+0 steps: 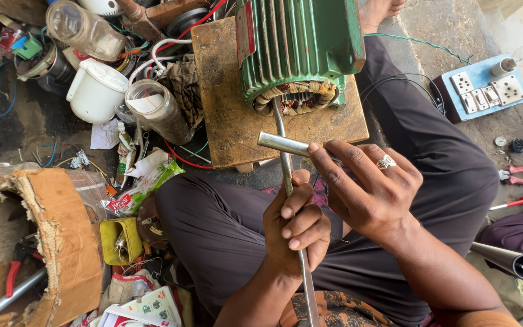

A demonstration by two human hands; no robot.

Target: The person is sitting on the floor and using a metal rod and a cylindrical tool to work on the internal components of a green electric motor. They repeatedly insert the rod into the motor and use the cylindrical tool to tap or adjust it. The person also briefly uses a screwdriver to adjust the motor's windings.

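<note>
Metal rod [286, 158] in both hands [334, 212]

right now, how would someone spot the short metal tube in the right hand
Start at the green finned motor body on the wooden block. Just below its open, copper-wound end, the right hand pinches a short silvery tube lying crosswise. Unlike the long thin rod in the left hand, which runs up into the motor, it is stubby, thicker and nearly horizontal.

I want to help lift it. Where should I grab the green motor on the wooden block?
Probably with both hands around the ribbed green body, coming from the two sides. The ribs give grip. Keep off the open end: copper windings show there, and a metal rod pokes in.
</note>
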